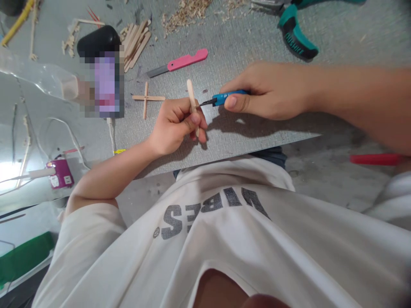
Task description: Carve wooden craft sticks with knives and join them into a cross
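Note:
Between the thumb and fingers of my left hand (178,124) is a flat wooden craft stick (191,93), held nearly upright in the picture. My right hand (272,92) grips a blue-handled craft knife (224,97). Its dark blade reaches the edge of the stick near my left fingers; whether it cuts in, I cannot tell. Left of my left hand lies a small cross of two wooden sticks (145,99). A pink-handled knife (188,60) with a grey blade rests on the table just beyond both hands.
A pile of craft sticks (137,42) lies beside a black rounded object (99,43). Wood shavings (186,15) are scattered at the back. Teal-handled pliers (297,36) lie back right. A clear bottle (41,77), a white cable (69,132) and a purple box (60,172) occupy the left.

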